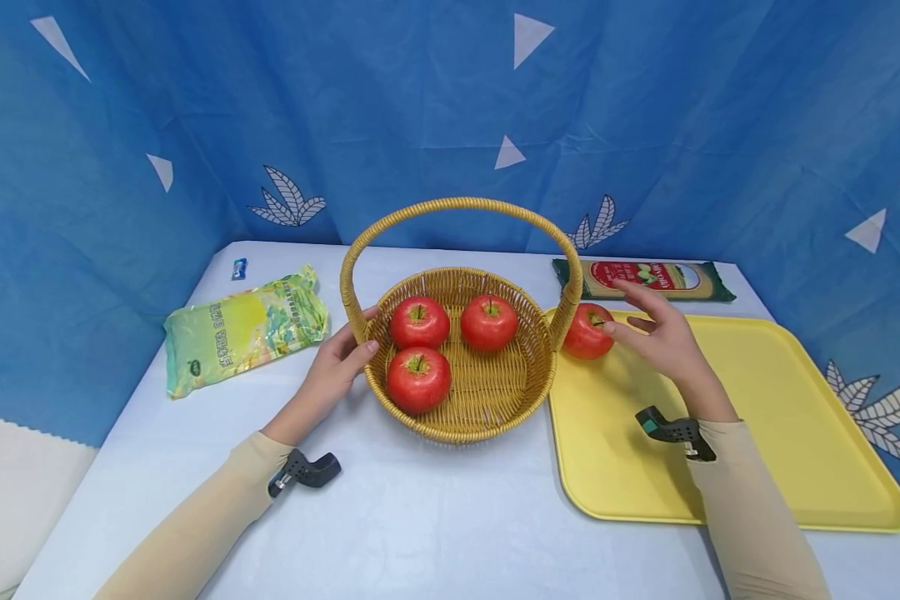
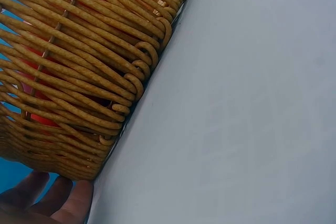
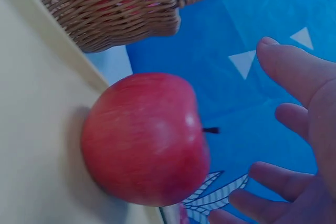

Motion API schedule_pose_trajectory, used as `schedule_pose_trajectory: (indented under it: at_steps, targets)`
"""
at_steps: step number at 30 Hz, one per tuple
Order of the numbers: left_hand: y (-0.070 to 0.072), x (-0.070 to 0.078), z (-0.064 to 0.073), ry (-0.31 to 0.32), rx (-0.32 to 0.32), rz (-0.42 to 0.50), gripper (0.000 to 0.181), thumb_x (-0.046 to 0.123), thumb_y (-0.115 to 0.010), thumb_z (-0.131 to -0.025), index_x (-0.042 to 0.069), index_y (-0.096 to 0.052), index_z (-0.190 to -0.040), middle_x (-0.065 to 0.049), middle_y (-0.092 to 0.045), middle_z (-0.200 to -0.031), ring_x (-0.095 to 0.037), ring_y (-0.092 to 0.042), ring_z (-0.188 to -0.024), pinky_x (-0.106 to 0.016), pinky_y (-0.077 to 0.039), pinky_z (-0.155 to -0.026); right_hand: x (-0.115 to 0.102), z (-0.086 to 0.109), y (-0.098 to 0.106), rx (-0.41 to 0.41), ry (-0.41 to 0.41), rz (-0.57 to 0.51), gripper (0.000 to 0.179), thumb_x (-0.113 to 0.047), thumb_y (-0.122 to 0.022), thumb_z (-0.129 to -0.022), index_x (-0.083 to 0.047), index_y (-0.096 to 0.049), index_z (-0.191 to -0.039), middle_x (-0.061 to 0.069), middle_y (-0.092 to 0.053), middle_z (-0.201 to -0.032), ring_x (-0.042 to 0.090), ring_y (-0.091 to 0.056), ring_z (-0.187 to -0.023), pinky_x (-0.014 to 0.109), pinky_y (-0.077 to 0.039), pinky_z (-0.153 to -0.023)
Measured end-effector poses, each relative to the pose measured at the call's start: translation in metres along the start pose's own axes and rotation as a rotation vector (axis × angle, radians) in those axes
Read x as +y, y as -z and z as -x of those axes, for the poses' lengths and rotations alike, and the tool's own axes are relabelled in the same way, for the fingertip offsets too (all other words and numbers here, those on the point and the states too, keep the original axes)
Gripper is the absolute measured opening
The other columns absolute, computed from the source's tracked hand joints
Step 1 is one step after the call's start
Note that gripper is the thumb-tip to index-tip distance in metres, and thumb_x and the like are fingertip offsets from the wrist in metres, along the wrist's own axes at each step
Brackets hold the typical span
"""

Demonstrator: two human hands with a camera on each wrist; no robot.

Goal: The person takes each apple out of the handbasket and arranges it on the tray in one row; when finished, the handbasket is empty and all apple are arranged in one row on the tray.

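A wicker basket (image 1: 459,435) with a tall arched handle stands mid-table, holding three red apples (image 1: 488,322). My left hand (image 1: 335,367) grips its left side, thumb over the rim by the handle's foot. From the left wrist view, the fingertips (image 2: 73,203) touch the outer weave of the basket (image 2: 79,77). Another apple (image 3: 144,140) sits on the yellow tray (image 1: 720,433), close to its left edge. Over that tray, my right hand (image 1: 663,337) is spread beside the apple; the right wrist view shows a gap between the fingers (image 3: 283,182) and the fruit.
Left of the basket lies a green-and-yellow plastic package (image 1: 246,332), with a small blue packet (image 1: 239,268) behind it. A long green-ended package (image 1: 645,280) lies behind the tray. Blue curtain cloth (image 1: 435,125) closes off the table's back and sides.
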State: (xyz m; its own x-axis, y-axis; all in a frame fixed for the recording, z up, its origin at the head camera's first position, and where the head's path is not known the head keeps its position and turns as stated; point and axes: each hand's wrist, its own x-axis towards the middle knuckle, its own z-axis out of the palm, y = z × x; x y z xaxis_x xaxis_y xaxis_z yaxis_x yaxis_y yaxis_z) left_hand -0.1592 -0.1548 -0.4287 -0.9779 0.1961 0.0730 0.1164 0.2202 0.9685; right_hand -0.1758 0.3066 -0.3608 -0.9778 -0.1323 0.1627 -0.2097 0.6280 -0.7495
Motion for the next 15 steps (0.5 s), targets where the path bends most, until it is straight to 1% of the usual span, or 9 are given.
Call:
schedule_pose_trajectory:
  at_steps: [1, 2, 4, 6, 8, 11, 13, 15]
  targets:
    - [0.000, 0.000, 0.000, 0.000, 0.000, 0.000, 0.054, 0.019, -0.054, -0.105, 0.018, -0.039, -0.158, -0.017, -0.045, -0.159, -0.038, -0.052, -0.138, -0.015, -0.052, -0.092, -0.003, 0.001, 0.001, 0.007, 0.005, 0.008, 0.070, -0.016, -0.074, -0.093, -0.011, -0.042, -0.156, 0.018, -0.041, -0.161, 0.045, -0.040, -0.143, 0.067, -0.043, -0.108]
    - [0.000, 0.000, 0.000, 0.000, 0.000, 0.000, 0.054, 0.019, -0.054, -0.105, 0.018, -0.039, -0.158, -0.017, -0.045, -0.159, -0.038, -0.052, -0.138, -0.015, -0.052, -0.092, -0.005, 0.002, 0.003, 0.014, 0.013, 0.017, 0.069, -0.015, -0.074, -0.093, -0.011, -0.043, -0.155, 0.017, -0.042, -0.160, 0.044, -0.042, -0.142, 0.059, -0.047, -0.109]
    - [0.000, -0.001, 0.000, 0.001, 0.000, -0.004, 0.054, 0.019, -0.053, -0.106, 0.018, -0.039, -0.158, -0.017, -0.044, -0.159, -0.038, -0.052, -0.138, -0.015, -0.052, -0.092, -0.010, 0.005, 0.005, 0.024, 0.040, 0.027, 0.069, -0.014, -0.074, -0.093, -0.011, -0.044, -0.155, 0.018, -0.043, -0.159, 0.044, -0.044, -0.140, 0.039, -0.051, -0.109]
    - [0.000, -0.002, 0.000, -0.002, 0.002, -0.006, 0.054, 0.019, -0.053, -0.106, 0.018, -0.040, -0.158, -0.017, -0.045, -0.159, -0.038, -0.052, -0.138, -0.016, -0.052, -0.093, -0.015, 0.008, 0.007, 0.029, 0.071, 0.024, 0.068, -0.013, -0.074, -0.093, -0.012, -0.045, -0.154, 0.018, -0.045, -0.158, 0.040, -0.046, -0.139, 0.018, -0.050, -0.103]
    - [0.000, -0.002, 0.000, -0.003, 0.003, -0.011, 0.054, 0.019, -0.053, -0.106, 0.018, -0.040, -0.158, -0.017, -0.044, -0.159, -0.037, -0.052, -0.139, -0.016, -0.051, -0.094, -0.021, 0.011, 0.008, 0.032, 0.107, 0.009, 0.067, -0.012, -0.074, -0.092, -0.012, -0.047, -0.154, 0.018, -0.046, -0.157, 0.030, -0.048, -0.139, 0.003, -0.043, -0.094]
    - [0.000, -0.002, -0.001, -0.004, 0.004, -0.017, 0.054, 0.019, -0.054, -0.106, 0.019, -0.040, -0.158, -0.016, -0.045, -0.159, -0.037, -0.052, -0.139, -0.018, -0.051, -0.096, -0.027, 0.015, 0.010, 0.036, 0.170, -0.022, 0.067, -0.007, -0.075, -0.091, -0.010, -0.048, -0.153, 0.018, -0.047, -0.156, 0.008, -0.049, -0.136, 0.001, -0.043, -0.094]
    - [0.000, -0.003, -0.001, 0.000, 0.003, -0.024, 0.054, 0.020, -0.053, -0.106, 0.019, -0.040, -0.158, -0.015, -0.044, -0.160, -0.036, -0.051, -0.140, -0.019, -0.050, -0.097, -0.033, 0.018, 0.010, 0.044, 0.213, -0.039, 0.067, -0.002, -0.075, -0.089, -0.008, -0.049, -0.151, 0.012, -0.050, -0.155, -0.003, -0.047, -0.132, 0.002, -0.044, -0.095]
    - [0.001, -0.002, -0.001, 0.002, 0.003, -0.022, 0.054, 0.020, -0.053, -0.106, 0.020, -0.040, -0.158, -0.015, -0.044, -0.160, -0.036, -0.051, -0.140, -0.020, -0.051, -0.097, -0.038, 0.021, 0.010, 0.056, 0.259, -0.058, 0.067, 0.004, -0.074, -0.087, -0.004, -0.051, -0.149, 0.007, -0.052, -0.154, -0.007, -0.046, -0.131, 0.003, -0.044, -0.097]
